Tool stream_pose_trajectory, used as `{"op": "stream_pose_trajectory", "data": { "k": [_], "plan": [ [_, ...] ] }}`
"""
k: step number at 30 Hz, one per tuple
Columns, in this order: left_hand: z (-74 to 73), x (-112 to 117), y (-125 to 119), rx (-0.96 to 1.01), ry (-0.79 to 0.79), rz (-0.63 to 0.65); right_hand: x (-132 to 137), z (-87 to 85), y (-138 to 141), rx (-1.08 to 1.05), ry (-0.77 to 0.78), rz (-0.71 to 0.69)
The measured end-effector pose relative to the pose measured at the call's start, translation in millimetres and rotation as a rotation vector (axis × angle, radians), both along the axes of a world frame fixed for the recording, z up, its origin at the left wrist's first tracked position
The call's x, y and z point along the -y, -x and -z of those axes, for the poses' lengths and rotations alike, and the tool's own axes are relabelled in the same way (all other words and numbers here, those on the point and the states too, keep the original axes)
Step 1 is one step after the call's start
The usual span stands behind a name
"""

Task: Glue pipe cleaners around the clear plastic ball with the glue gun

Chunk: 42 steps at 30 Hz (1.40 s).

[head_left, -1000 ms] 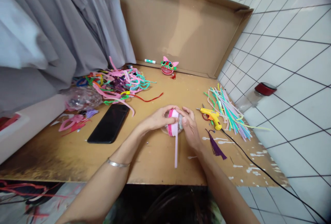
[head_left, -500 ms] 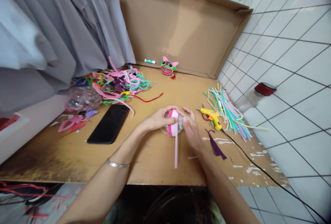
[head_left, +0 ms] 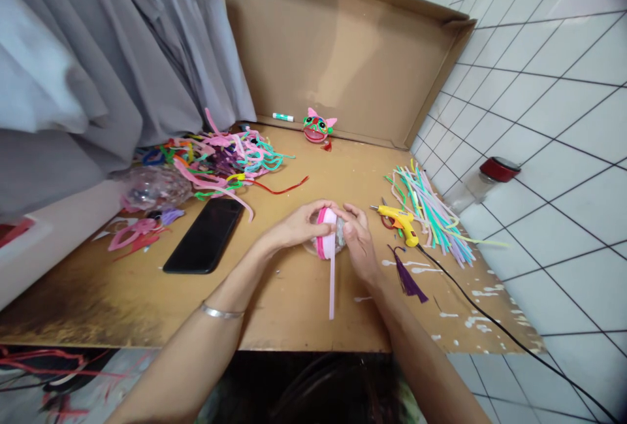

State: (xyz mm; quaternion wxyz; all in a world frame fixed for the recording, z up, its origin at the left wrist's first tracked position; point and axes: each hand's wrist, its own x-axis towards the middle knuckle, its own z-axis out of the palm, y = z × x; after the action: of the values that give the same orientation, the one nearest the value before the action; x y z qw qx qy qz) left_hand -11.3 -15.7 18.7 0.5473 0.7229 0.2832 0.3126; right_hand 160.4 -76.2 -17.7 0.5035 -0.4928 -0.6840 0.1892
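Observation:
Between my two hands is a clear plastic ball (head_left: 341, 241) wound with pink and pale pipe cleaners round its middle. My left hand (head_left: 300, 225) grips its left side, thumb across the wound band. My right hand (head_left: 360, 234) holds the right side, fingertips meeting the left ones at the top. A loose end of pale pink pipe cleaner (head_left: 332, 287) hangs from the band toward the table's front edge. To the right of my hands lies a yellow glue gun (head_left: 399, 220), with a purple tassel (head_left: 409, 277) below it.
A black phone (head_left: 203, 238) lies left of my hands, before a heap of colored pipe cleaners (head_left: 235, 153). Straight pipe cleaners (head_left: 435, 215) lie at right, near a red-lidded jar (head_left: 490, 179). A decorated animal head (head_left: 317, 129) and a marker (head_left: 283, 117) are by the cardboard (head_left: 372, 65).
Almost nothing differs. The loose end of the pipe cleaner has shifted very slightly left, and the whole view has moved a little; both hands keep their hold on the ball.

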Motion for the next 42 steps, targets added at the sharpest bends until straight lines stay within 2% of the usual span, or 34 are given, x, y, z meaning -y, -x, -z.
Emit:
{"op": "stream_pose_trajectory", "data": {
  "k": [6, 14, 21, 26, 35, 42],
  "plan": [
    [-0.5, 1.2, -0.1, -0.017, 0.047, -0.011, 8.2, -8.9, 1.5, -0.091, -0.061, -0.051],
    [0.7, 0.0, -0.5, -0.018, -0.003, -0.016, -0.5, -0.4, -0.6, -0.002, 0.023, 0.012],
    [-0.5, 1.6, 0.1, -0.029, 0.034, -0.02, 6.6, -6.8, -0.5, -0.046, -0.047, -0.049],
    [0.0, 1.0, -0.1, -0.014, 0.007, -0.017, 0.2, 0.0, -0.1, 0.038, 0.009, 0.029],
    [1.5, 1.1, -0.2, -0.023, 0.016, -0.023, 4.9, -6.2, 0.9, -0.032, -0.054, -0.03],
    [-0.2, 1.5, -0.3, 0.005, 0.016, 0.003, 3.8, -5.4, 1.5, -0.003, -0.02, -0.008]
  ]
}}
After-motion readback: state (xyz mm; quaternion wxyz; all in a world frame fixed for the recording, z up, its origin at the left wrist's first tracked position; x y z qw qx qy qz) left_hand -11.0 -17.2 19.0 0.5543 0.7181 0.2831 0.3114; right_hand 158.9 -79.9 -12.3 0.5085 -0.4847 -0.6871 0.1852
